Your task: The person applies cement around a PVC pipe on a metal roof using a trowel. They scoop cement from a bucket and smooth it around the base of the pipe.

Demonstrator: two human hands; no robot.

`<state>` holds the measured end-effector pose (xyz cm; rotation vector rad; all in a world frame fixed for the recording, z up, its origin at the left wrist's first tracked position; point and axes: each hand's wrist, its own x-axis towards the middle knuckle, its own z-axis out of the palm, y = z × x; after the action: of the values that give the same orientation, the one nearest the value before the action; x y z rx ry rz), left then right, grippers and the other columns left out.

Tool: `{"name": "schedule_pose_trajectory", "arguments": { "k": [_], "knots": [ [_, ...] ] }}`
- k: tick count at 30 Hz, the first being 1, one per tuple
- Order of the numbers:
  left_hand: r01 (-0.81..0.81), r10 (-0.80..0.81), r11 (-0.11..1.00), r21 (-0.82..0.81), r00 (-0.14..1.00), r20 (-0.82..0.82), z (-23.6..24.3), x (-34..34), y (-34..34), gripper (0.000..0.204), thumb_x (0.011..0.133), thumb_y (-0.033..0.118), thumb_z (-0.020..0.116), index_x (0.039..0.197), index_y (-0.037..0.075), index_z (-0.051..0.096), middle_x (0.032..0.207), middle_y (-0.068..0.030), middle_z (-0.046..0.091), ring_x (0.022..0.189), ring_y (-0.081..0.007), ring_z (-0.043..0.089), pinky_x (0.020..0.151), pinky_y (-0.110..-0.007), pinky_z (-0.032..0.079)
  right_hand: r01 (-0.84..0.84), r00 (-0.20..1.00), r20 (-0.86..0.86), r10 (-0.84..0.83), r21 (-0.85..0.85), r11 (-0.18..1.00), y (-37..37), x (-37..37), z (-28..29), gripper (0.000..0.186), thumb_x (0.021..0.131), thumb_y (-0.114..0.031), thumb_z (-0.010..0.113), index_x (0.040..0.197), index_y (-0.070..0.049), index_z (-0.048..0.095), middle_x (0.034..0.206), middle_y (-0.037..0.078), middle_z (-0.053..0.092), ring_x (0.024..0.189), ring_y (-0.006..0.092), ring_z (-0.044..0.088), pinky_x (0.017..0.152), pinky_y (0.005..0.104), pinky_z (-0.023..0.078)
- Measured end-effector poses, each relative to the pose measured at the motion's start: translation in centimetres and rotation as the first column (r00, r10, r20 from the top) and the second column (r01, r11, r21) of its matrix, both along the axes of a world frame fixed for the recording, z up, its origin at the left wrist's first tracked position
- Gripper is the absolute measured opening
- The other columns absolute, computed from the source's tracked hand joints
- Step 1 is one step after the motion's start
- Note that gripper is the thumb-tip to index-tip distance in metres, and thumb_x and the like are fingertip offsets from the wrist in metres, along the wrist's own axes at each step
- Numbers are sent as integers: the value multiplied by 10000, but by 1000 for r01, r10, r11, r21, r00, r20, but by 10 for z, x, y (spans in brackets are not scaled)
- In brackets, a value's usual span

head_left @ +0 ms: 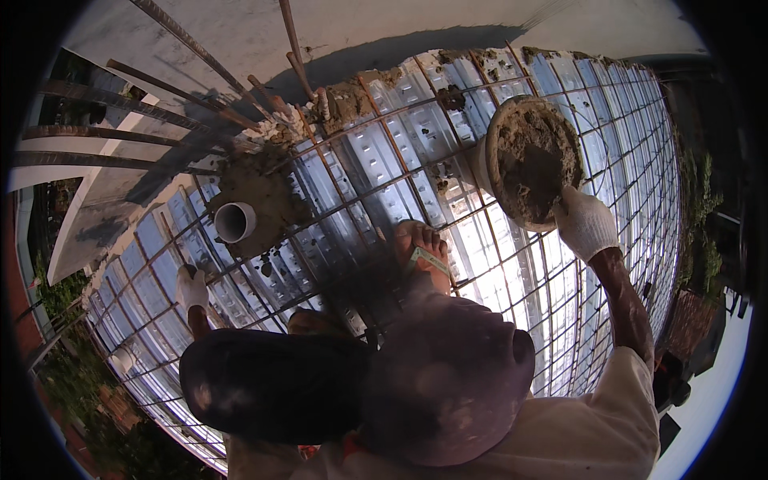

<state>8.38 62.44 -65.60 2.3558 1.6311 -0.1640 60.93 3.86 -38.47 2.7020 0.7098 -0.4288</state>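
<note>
Head view: the right hand [588, 224] grips the lower-right rim of a mortar basin [494, 156] at upper right of centre, forearm angled up from lower right. The left hand [192, 288], at left, reaches forward over the rebar mesh [152, 322]; its grip cannot be determined.

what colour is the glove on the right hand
White, slightly off-white; the glove shows best in the head view.

Thick, rusty ribbed steel bars [120, 102] slant across upper left; pale flat wall [376, 26] spans top; leafy green plants [60, 298] at left.
</note>
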Motion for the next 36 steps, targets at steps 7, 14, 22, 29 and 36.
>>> {"name": "schedule_pose_trajectory", "arguments": {
  "k": [7, 14, 22, 29, 36],
  "knots": [
    [-36, 36, 999, -7, 999, 0, 10, -8, 4, 297, 900, 282, 706, 1094, 58, 682, 1075, -210, 735, 1045, -448, 703, 924, -528, 540, 12, 991, -133, -3, 67, 998, -4, -2, 9, 227, 973, -208, 698, 1054, 3, 672, 878, 243, 749, 869, 450, 751, 771, 544, 589],
    [-34, 34, 999, -15, 999, 9, 12, 9, -3, 273, 893, 273, 711, 1056, 56, 685, 1070, -198, 734, 1035, -439, 703, 920, -525, 536, -68, 967, -231, 111, 186, 980, 0, -2, -10, 247, 954, -175, 739, 1082, 32, 698, 898, 245, 758, 812, 369, 752, 733, 483, 576],
    [-40, 40, 999, 11, 999, 0, 14, -4, -4, 300, 891, 312, 731, 1059, 69, 679, 1063, -192, 738, 1025, -431, 710, 917, -513, 539, 544, 776, -562, -285, 371, 752, -12, -12, 4, 247, 996, -139, 744, 1147, 53, 708, 811, 21, 669, 715, 62, 548, 615, 279, 447],
    [-65, 65, 996, 59, 998, 6, 22, 14, -7, 311, 891, 360, 726, 991, 66, 709, 1036, -191, 764, 1029, -427, 726, 930, -518, 542, 557, 802, -541, -252, 526, 643, -25, -30, 8, 186, 1042, -117, 674, 1148, 31, 717, 749, -48, 593, 604, 11, 432, 523, 258, 328],
    [-150, 147, 982, 116, 988, 39, 32, 24, -25, 457, 880, 448, 789, 957, 2, 728, 931, -236, 767, 938, -435, 754, 892, -519, 580, 508, 735, -667, -119, 426, 748, 81, -62, -7, 198, 980, -76, 674, 1126, 54, 706, 832, -25, 618, 744, 65, 497, 658, 290, 421]
  ]
}}
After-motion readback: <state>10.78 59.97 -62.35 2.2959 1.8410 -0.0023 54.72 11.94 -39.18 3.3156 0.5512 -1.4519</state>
